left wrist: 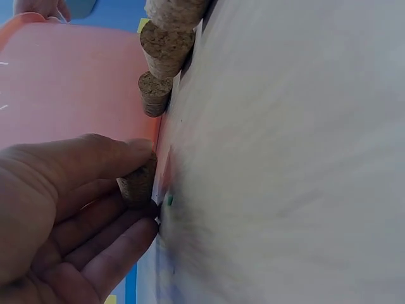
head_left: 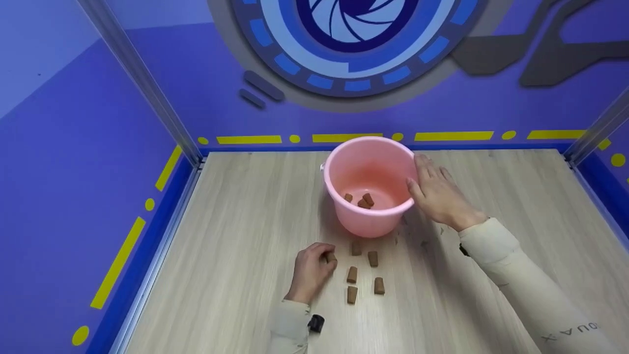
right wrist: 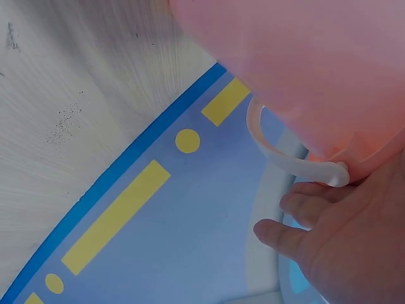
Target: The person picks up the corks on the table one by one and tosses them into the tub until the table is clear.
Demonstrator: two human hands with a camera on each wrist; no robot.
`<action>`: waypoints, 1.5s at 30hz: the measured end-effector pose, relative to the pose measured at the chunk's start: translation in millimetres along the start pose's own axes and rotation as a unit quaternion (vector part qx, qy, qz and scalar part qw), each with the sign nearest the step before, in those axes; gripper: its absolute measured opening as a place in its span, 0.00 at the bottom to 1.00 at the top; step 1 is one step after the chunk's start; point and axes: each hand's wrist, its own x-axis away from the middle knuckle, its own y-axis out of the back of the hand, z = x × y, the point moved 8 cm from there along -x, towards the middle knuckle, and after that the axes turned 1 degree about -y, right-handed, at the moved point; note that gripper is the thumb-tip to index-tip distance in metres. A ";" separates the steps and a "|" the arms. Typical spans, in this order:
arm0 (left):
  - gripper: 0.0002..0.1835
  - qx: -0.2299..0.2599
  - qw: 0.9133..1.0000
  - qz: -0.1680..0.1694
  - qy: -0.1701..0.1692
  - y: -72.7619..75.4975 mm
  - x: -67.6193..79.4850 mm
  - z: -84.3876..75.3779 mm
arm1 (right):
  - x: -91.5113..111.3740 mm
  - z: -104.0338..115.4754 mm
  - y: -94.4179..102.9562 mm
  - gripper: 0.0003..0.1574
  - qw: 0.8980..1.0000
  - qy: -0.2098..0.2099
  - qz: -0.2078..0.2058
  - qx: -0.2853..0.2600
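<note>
My left hand [head_left: 312,268] pinches a tapered cork stopper [left wrist: 138,185] between thumb and fingers, low over the table in front of the bucket. A pink plastic bucket [head_left: 369,223] stands on the table with its mouth up; a few cork stoppers [head_left: 368,198] lie on its bottom. At the bucket's right rim, my right hand [head_left: 440,196] holds it, thumb over the edge and fingers along the outside. To the right of my left hand, several more cork stoppers [head_left: 352,274] stand on the table.
The light wood-grain table [head_left: 236,255] ends at a blue back wall [head_left: 314,120] behind the bucket. Another blue wall [head_left: 73,196] runs along the left. The bucket's white handle [right wrist: 294,163] hangs beside my right fingers.
</note>
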 end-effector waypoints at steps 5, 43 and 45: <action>0.10 0.021 1.000 -0.012 0.010 2.6 0.6 1.4 | 0.2 1.2 -1.1 0.47 1.000 -0.007 0.008 0.006; 0.19 0.138 0.983 -0.123 -0.014 63.0 -30.0 -45.4 | 0.1 0.3 0.5 0.46 1.000 0.001 -0.009 0.001; 0.19 0.141 0.982 -0.125 -0.015 64.7 -32.2 -47.4 | 0.1 0.2 -0.1 0.45 1.000 0.001 -0.007 -0.001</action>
